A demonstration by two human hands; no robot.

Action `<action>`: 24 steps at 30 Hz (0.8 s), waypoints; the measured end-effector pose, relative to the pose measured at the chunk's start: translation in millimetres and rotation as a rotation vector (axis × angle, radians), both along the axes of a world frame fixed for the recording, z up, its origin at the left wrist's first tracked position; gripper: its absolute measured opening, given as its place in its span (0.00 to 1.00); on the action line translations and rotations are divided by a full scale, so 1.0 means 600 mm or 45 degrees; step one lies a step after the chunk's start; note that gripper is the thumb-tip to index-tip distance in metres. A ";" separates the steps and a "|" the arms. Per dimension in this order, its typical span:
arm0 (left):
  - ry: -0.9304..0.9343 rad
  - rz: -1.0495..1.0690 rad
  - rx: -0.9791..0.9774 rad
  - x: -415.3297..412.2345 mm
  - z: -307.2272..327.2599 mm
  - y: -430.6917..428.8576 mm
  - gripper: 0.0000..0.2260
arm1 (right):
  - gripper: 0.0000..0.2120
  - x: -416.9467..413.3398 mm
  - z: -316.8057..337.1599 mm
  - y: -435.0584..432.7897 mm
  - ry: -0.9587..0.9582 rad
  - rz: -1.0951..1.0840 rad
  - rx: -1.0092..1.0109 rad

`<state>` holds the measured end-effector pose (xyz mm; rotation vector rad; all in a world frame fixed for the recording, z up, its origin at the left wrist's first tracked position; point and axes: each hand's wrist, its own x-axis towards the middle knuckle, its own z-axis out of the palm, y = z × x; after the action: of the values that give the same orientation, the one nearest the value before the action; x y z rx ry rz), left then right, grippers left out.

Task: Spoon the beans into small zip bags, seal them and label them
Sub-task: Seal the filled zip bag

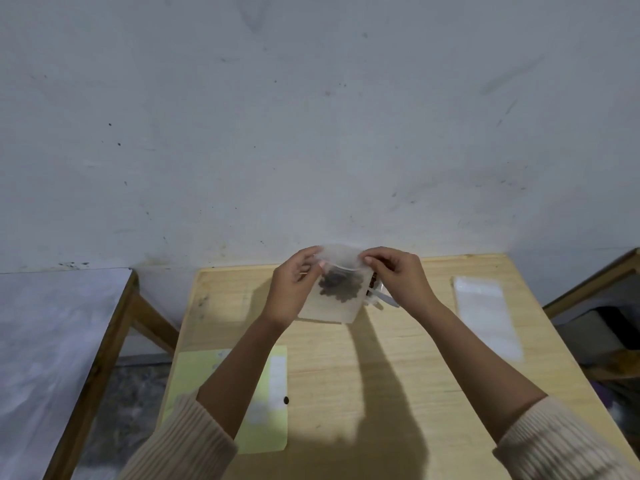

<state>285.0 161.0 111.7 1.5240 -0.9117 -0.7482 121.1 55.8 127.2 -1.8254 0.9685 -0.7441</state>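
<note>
A small clear zip bag (334, 299) with dark beans (337, 284) inside hangs above the far middle of the wooden table (398, 358). My left hand (294, 289) pinches its top left edge. My right hand (398, 277) pinches the top right edge. Behind the bag, mostly hidden, a white spoon (382, 298) lies by a container of beans (374, 281). A yellow-green label sheet (268, 410) lies at the near left. A stack of clear zip bags (486, 315) lies at the right.
A second table with a pale top (52, 341) stands to the left across a gap. A wall (311, 116) rises just behind the wooden table. Dark furniture (602, 327) sits to the right. One small dark bean (286, 399) lies on the label sheet's edge.
</note>
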 end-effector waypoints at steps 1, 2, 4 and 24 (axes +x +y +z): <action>0.028 0.027 -0.042 -0.001 0.006 -0.002 0.11 | 0.07 -0.001 0.005 0.001 -0.013 0.002 -0.029; 0.062 0.053 -0.071 -0.003 0.011 -0.006 0.10 | 0.07 -0.001 0.009 0.001 -0.026 0.010 -0.048; 0.131 0.102 -0.110 -0.005 0.018 -0.014 0.08 | 0.06 -0.002 0.018 0.003 -0.055 0.034 -0.043; -0.085 0.196 -0.056 -0.029 0.040 -0.007 0.04 | 0.11 0.010 0.043 0.027 -0.062 -0.036 -0.004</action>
<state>267.4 156.8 135.5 1.5683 -0.8438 -0.5658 126.9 72.2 153.2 -1.7920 0.9636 -0.8039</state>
